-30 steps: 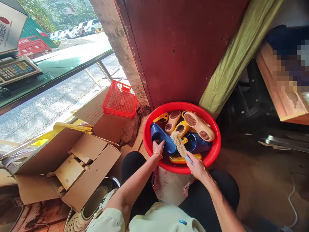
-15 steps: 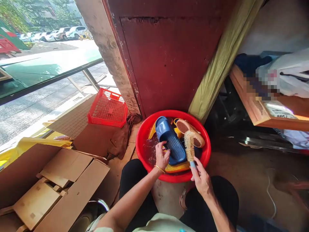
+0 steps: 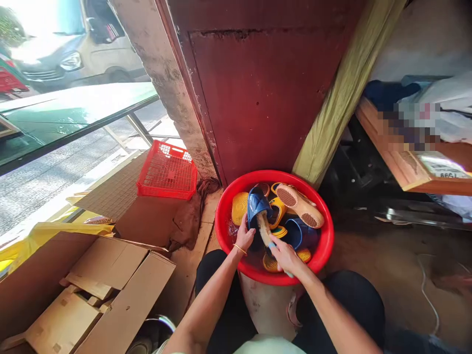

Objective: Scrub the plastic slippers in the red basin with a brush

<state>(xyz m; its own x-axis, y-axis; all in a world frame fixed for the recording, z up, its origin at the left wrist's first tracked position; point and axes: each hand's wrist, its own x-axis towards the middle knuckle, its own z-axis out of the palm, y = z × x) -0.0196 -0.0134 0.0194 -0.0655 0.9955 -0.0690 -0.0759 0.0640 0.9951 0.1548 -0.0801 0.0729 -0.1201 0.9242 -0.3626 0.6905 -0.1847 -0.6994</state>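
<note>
A red basin (image 3: 324, 246) holds water and several slippers. My left hand (image 3: 245, 237) is closed on the side of a blue slipper (image 3: 258, 202), which is tilted over the basin's left part. In my right hand (image 3: 285, 256) is the blue handle of a scrubbing brush (image 3: 263, 227); its bristle end reaches into the slipper below the strap. Beside them lie a tan shoe (image 3: 299, 204) with its sole up, a yellow slipper (image 3: 240, 207) and another blue slipper (image 3: 295, 233).
A red plastic crate (image 3: 167, 172) stands on cardboard at the left. An open cardboard box (image 3: 136, 295) with wooden pieces is at the lower left. Behind the basin is a dark red door (image 3: 258, 98); a wooden shelf (image 3: 394, 147) juts in from the right.
The blue slipper has turned and tilted in my left hand. The brush has moved left off the tan shoe and into the slipper. Outside, a van has come into view.
</note>
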